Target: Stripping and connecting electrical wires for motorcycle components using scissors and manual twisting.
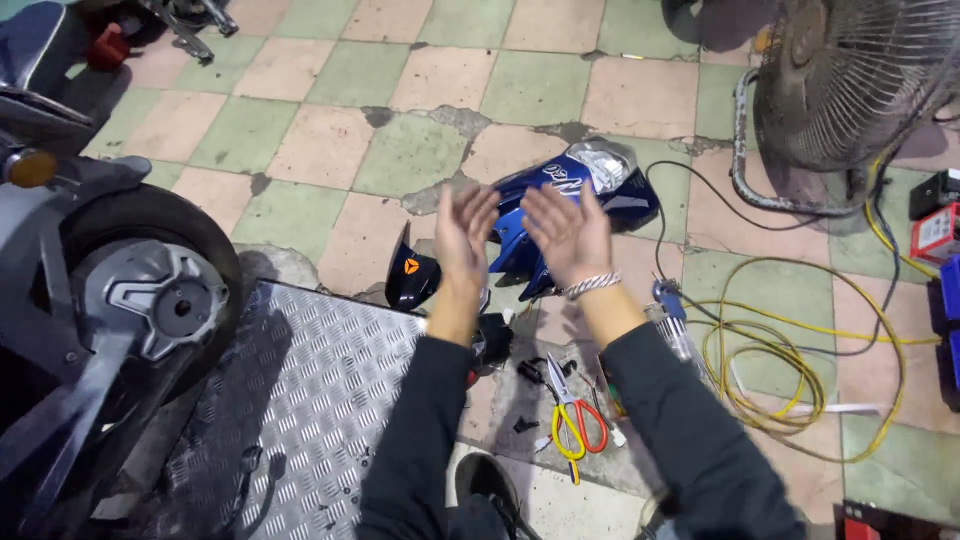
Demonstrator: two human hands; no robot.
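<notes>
Hands, left hand [464, 232] and right hand [566, 234], open, empty, above blue fairing panel [590, 195], long axis lower left to upper right

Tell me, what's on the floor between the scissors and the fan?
In the head view, a coiled yellow cable lies between the scissors and fan.

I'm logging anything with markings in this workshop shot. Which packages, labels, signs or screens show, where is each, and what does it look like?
Red box: right edge of the floor, by the fan; rectangular, red with a pale label panel.
Blue fairing: on the tiles beyond the raised hands; curved, glossy blue with a white decal.
Orange triangle sticker: on the dark panel left of the fairing.
No screens or signs show.
</notes>
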